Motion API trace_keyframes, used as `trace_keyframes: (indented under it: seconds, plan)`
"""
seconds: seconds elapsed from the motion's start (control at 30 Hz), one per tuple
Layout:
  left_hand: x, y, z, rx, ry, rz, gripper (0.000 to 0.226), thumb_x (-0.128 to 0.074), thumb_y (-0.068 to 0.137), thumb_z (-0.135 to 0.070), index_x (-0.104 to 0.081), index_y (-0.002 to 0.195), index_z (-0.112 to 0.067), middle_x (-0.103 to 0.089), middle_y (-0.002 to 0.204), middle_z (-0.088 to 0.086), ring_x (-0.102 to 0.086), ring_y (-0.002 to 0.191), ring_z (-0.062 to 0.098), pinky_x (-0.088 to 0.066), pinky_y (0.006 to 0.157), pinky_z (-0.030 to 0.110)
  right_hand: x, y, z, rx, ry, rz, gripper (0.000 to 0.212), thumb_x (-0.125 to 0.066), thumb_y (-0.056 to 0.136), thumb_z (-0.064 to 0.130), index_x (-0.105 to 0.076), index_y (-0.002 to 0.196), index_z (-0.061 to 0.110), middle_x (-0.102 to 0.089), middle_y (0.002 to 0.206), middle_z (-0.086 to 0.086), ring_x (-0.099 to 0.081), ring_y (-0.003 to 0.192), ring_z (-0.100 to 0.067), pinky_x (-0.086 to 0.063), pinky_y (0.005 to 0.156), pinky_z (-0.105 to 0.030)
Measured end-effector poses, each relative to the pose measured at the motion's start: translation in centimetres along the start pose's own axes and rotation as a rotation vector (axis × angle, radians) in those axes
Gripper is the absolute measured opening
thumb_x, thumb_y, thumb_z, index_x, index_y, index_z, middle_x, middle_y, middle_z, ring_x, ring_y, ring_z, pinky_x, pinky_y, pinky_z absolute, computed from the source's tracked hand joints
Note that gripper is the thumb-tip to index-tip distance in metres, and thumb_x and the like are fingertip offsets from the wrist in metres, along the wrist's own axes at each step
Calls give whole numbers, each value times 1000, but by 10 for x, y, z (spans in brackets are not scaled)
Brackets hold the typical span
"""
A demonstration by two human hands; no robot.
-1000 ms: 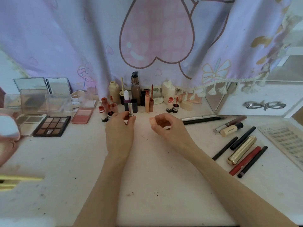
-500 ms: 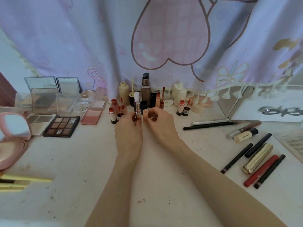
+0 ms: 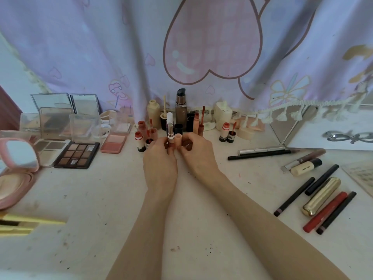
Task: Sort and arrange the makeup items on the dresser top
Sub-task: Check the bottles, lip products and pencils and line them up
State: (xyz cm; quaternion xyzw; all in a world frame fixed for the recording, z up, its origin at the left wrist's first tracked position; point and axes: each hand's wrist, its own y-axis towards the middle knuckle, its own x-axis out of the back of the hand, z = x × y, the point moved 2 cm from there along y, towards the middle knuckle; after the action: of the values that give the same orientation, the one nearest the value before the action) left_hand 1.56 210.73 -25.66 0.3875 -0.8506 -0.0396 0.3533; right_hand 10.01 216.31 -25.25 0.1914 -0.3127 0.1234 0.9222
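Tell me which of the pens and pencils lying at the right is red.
The red pencil, lying between the gold tube and the outermost dark pencil. The other slim sticks in that group are black or dark.

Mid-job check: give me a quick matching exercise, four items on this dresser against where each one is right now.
Items:
1. Silver-banded lipstick tube
2. Peach plastic cap
3. Shiny gold metal tube
4. Brown nine-pan eyeshadow palette

Places:
A. lying among the pencils on the right
B. pinched in the right hand
C. flat on the left, beside the pink blush compact
D. held upright in the left hand

Pairs: 1-D, 2-B, 3-A, 4-C
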Motion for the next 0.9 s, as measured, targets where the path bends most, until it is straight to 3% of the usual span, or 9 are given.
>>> trace_keyframes:
  seconds: [0.17,0.37,0.47,0.57,0.73,0.9]
  plan:
    - [0,-1,-2,-27,25,26,21,-55,90,-10,-63,109,-8,-63,105,12,-56,94,26,-25,66,17,-1,0,-2,-19,-3,-9,18,-59,90,22,-66,99,7,-67,96,-5,-59,89,-18,-45,80,-28]
    - [14,-12,-4,19,89,31,30,-51,93,-21,-53,122,-11,-58,118,8,-55,97,25,-24,69,16,16,-14,-2,-45,1,-13,23,-61,87,15,-60,109,12,-60,106,-3,-51,82,-10,-35,75,-15]
    - [19,-19,-16,-1,141,-19,25,-48,94,-32,-55,111,-16,-60,109,1,-56,94,23,-31,70,27,34,-27,-1,-42,3,-16,24,-61,88,17,-60,111,13,-62,105,-1,-55,85,-11,-40,81,-19]
    - [16,-26,-27,-177,101,-53,20,-50,93,-30,-57,104,-15,-60,95,-3,-57,81,21,-35,65,28,61,-43,-6,-37,8,-23,20,-60,89,17,-61,108,13,-64,101,0,-56,85,-11,-43,82,-22]
    - [-1,-45,-49,-530,98,201,21,-55,89,-18,-60,109,-14,-58,95,-2,-46,80,8,-43,67,26,112,-69,-26,-25,-105,-28,17,-56,91,18,-64,106,14,-63,98,3,-53,84,-7,-36,74,-12]
    - [-22,-73,-72,-716,121,499,32,-50,93,-21,-57,124,-17,-57,121,-1,-50,113,14,-32,91,17,166,-80,-56,-54,-263,-54,18,-54,93,16,-65,107,13,-63,102,-2,-55,91,-11,-37,81,-16]
